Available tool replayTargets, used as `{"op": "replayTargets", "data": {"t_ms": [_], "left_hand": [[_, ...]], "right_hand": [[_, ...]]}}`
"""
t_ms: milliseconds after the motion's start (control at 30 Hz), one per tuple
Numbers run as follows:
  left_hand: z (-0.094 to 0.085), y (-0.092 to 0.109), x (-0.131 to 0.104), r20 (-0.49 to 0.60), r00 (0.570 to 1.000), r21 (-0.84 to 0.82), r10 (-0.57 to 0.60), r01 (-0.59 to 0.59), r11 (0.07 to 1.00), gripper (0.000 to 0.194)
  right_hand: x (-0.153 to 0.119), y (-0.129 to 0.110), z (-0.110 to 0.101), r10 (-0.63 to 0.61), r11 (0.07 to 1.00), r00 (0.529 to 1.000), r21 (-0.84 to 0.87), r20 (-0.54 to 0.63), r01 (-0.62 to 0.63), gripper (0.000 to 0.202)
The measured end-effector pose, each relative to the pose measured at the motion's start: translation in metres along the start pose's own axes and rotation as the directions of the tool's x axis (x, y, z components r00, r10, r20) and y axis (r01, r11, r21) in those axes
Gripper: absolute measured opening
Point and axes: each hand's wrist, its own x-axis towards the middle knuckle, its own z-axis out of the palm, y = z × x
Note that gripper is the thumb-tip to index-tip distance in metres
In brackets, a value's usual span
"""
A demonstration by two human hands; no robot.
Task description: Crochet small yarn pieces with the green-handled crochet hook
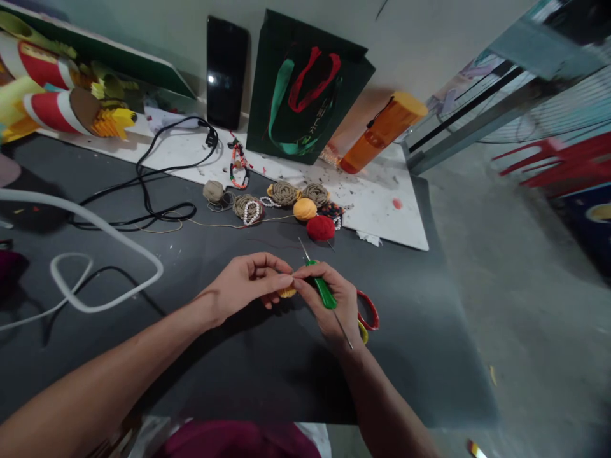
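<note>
My left hand is closed on a small yellow crochet piece, mostly hidden by the fingers. My right hand is closed round a crochet hook with a green handle, its metal ends pointing up-left and down-right. Both hands' fingertips meet at the piece, over the dark table. Beside my right wrist lie scissors with red and yellow handles, partly covered by the hand. Beyond the hands sit a red yarn ball and a yellow yarn ball.
Brown crocheted rounds and a beige yarn ball lie further back. A dark gift bag, a phone and an orange cylinder stand by the wall. A black cable and a white bent tube occupy the left.
</note>
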Motion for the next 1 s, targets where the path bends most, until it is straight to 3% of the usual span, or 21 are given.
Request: {"op": "replayTargets", "data": {"t_ms": [233, 400, 533, 633, 1000], "left_hand": [[-0.0011, -0.0004, 0.0014, -0.040, 0.995, 0.141, 0.094, -0.087, 0.986, 0.025], [-0.0013, -0.0028, 0.0012, -0.029, 0.997, 0.073, 0.069, -0.066, 0.995, 0.031], [-0.0017, -0.0017, -0.0001, 0.019, 1.000, -0.033, -0.019, 0.020, 0.999, 0.044], [-0.0018, -0.0003, -0.0010, 0.037, 0.997, -0.021, -0.061, 0.062, 0.998, 0.047], [-0.0025, -0.0018, -0.0001, 0.018, 1.000, 0.111, 0.004, -0.006, 0.994, 0.035]], "right_hand": [[-0.0013, 0.0003, 0.0015, 0.025, 1.000, 1.000, 0.005, -0.014, -0.025, 0.006], [-0.0026, -0.0002, 0.0031, 0.033, 0.999, 0.999, 0.030, -0.013, -0.033, 0.005], [-0.0032, -0.0001, 0.0043, -0.016, 0.999, 0.999, 0.045, -0.029, 0.017, 0.003], [-0.0037, 0.0009, 0.0048, -0.085, 0.996, 0.995, 0.008, -0.048, 0.085, 0.004], [-0.0046, 0.0033, 0.0048, -0.186, 0.981, 0.982, -0.060, 0.019, 0.187, 0.009]]}}
